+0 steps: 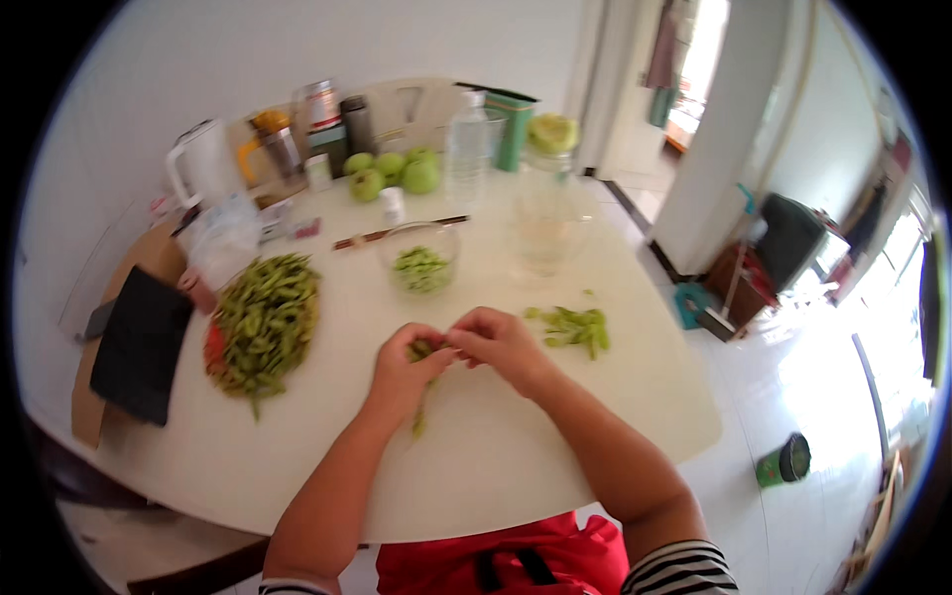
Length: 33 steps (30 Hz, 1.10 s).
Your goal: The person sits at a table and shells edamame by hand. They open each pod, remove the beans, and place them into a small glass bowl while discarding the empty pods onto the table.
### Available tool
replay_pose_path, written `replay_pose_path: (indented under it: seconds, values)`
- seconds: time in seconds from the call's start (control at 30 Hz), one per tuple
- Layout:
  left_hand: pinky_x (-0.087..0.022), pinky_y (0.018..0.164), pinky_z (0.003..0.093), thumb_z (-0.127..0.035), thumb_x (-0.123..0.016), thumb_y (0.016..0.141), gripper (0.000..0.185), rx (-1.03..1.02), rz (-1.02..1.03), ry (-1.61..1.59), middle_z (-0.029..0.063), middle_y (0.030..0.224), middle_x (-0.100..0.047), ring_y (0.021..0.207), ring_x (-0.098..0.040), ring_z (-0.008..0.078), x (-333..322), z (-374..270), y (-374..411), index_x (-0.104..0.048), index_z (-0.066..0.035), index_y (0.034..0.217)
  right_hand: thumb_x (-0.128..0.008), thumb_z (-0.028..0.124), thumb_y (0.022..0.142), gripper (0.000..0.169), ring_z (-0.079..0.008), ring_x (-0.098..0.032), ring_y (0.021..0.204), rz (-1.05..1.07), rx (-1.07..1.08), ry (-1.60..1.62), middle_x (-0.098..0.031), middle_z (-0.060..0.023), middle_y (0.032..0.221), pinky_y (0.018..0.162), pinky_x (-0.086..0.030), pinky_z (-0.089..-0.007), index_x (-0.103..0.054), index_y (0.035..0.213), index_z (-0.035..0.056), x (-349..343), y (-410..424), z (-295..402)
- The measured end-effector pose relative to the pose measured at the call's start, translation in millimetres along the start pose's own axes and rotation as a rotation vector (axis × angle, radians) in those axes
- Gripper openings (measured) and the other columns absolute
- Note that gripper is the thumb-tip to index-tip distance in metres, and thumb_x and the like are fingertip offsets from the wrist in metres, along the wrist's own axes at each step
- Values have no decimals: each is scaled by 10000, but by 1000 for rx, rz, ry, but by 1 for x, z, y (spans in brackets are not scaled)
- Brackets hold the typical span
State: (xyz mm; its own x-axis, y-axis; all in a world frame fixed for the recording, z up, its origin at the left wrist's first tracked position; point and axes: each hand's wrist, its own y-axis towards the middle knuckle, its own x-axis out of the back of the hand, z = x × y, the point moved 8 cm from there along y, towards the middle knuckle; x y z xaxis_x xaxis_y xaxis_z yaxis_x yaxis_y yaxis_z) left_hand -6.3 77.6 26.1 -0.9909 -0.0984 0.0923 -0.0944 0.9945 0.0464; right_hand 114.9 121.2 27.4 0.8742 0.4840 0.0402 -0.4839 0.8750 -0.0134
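My left hand (398, 368) and my right hand (500, 343) meet fingertip to fingertip above the middle of the table. Green bean pods (421, 349) show between the left thumb and fingers, and my right fingers pinch at the pod's end, partly hidden. Below the left hand lies another pod (419, 425). Ahead of my hands is a clear glass bowl (455, 256) with shelled green beans (421, 269) in it. To the left sits a heaped pile of unshelled pods (271, 327) on a shallow basket. Loose green pods (576, 327), apparently opened, lie to the right.
Chopsticks (401, 231) lie behind the bowl, near a small white bottle (393, 206). Farther back are green fruits (420, 176), a plastic bottle (467, 156) and a large glass jar (541, 223). A dark tablet-like panel (141, 346) leans at the left. A bin (785, 461) stands on the floor.
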Motion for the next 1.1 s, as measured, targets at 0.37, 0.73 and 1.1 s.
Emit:
replay_pose_path:
  seconds: [0.37, 0.73, 1.1]
  values:
    - [-465, 638, 239, -15, -574, 808, 121, 111, -43, -189, 51, 796, -556, 685, -553, 126, -2, 9, -1, -508, 3, 908, -618, 118, 769, 157, -230, -603, 706, -265, 534, -450, -574, -123, 841, 638, -481, -327, -550, 875, 26, 3, -17, 44]
    - [-453, 568, 237, -48, -603, 799, 143, 83, -67, -214, 47, 777, -546, 662, -550, 111, 3, 4, -2, -512, 1, 897, -574, 96, 755, 246, -324, -570, 756, -336, 630, -588, -554, -192, 903, 690, -456, -390, -521, 979, 8, -6, 52, 92]
    - [-448, 646, 253, -32, -575, 802, 191, -135, -70, -70, 43, 847, -523, 723, -533, 130, 5, 0, 2, -509, -25, 982, -591, 215, 829, 243, -113, -588, 644, -65, 132, -53, -622, -61, 743, 542, -474, -254, -599, 945, 2, 5, 5, 5]
